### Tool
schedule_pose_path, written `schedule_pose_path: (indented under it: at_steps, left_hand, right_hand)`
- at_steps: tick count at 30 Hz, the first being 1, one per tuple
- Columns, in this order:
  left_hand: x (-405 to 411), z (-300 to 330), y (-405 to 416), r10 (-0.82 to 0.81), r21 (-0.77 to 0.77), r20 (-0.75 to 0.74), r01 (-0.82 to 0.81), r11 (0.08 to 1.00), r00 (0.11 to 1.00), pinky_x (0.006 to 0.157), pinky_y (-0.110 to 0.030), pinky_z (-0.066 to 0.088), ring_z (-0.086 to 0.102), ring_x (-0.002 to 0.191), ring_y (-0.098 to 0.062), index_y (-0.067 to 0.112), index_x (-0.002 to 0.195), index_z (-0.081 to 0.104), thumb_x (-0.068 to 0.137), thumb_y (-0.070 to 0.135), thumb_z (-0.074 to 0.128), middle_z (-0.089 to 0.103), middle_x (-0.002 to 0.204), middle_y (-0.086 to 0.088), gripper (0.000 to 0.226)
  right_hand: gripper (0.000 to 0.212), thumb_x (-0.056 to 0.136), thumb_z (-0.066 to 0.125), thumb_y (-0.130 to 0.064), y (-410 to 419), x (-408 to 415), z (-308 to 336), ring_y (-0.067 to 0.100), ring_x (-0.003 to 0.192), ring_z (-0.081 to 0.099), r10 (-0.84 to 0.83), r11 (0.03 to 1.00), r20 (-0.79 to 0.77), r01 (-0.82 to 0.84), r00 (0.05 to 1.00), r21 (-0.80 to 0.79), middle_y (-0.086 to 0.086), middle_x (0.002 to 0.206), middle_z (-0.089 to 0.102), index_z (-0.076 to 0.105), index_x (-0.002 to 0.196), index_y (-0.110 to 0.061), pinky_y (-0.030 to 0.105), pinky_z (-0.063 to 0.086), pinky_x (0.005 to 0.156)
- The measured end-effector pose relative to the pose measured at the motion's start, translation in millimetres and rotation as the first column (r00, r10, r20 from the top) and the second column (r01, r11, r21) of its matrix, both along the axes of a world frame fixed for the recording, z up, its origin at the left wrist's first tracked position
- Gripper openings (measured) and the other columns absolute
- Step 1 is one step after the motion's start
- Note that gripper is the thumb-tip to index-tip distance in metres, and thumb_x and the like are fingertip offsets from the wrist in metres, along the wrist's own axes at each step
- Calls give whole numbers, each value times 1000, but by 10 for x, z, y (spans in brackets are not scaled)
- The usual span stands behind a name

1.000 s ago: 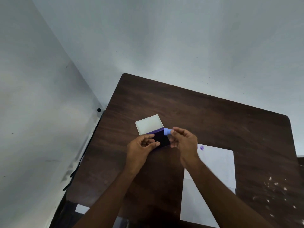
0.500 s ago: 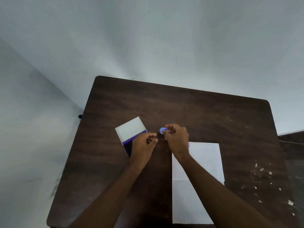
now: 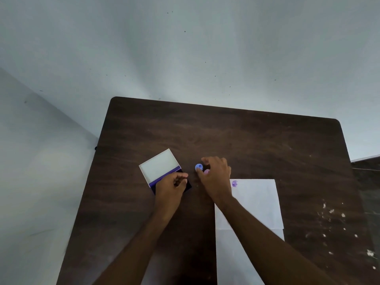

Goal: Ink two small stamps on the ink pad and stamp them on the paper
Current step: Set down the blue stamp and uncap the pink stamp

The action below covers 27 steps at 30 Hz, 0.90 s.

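A dark brown wooden table [image 3: 226,136] is seen from above, set against pale grey walls. Near the table's left-centre lies an open ink pad [image 3: 164,171], its white lid [image 3: 159,165] folded back away from the viewer and a purple edge visible where lid and base meet. The dark inked base is largely covered by the left hand [image 3: 171,187], which is laid on it with fingers curled inward; whether anything is gripped inside that hand cannot be told. Just to the right of the ink pad, a small blue stamp [image 3: 199,167] is seen standing on the table, its round top facing up. The right hand [image 3: 217,175] is placed just beside it, fingers curved down toward the table, with the thumb touching or almost touching the blue stamp. A second small stamp, pink [image 3: 206,171], is partly hidden under the right hand's fingers; whether it is being pinched or merely covered cannot be told. To the right of the hands, a white sheet of paper [image 3: 257,202] lies flat, reaching toward the near edge, and one purple stamped mark [image 3: 234,183] is printed at its far left corner. White flecks [image 3: 331,212] are scattered on the table's right side.
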<state>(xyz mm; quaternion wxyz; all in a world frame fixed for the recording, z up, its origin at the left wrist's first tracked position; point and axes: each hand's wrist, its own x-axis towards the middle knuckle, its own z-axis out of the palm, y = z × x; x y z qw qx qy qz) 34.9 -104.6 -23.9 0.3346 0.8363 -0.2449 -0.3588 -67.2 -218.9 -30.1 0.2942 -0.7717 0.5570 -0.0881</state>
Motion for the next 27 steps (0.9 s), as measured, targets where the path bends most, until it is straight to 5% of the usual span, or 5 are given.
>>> schedule_pose_path:
  at_steps: [5,15,19,23,27]
  left_hand:
    - [-34,-6,-37,14,11,14,-14,1000,1000,63,-1,33,49,74,14,21,112,71,92,20,65,70,111,6,20]
    - [-82,63,-25,5,-4,4,-5,1000,1000,60,-1,36,52,75,12,19,114,70,92,20,65,71,111,5,22]
    - [-109,143,-13,65,-103,-25,-68,992,998,60,-2,40,54,82,14,22,116,69,94,28,61,68,112,12,23]
    - [-170,191,-55,47,-157,-86,-60,986,995,63,5,40,55,80,9,17,124,66,94,32,61,64,107,13,34]
    - [-199,212,-39,88,-170,-265,-137,976,960,79,-13,51,66,93,-9,18,119,67,92,35,64,72,112,-2,32]
  right_hand:
    - [40,80,69,-40,33,-118,91,16,107,50,-5,1000,-5,6,1000,10,1,121,61,61,113,-20,28,40,90]
    - [27,90,61,-26,65,-135,173,19,104,55,-2,994,-79,10,997,106,8,116,64,64,110,-9,26,41,89]
    - [28,83,69,-35,133,-202,273,12,85,62,-188,968,112,165,976,189,3,97,71,70,100,-13,23,49,78]
    - [27,75,78,-32,213,-233,387,17,75,70,-390,851,331,199,859,487,2,86,75,74,94,-13,29,59,71]
    - [25,72,79,-25,293,-207,477,24,77,73,-533,703,436,93,726,705,7,84,77,74,92,-10,26,59,68]
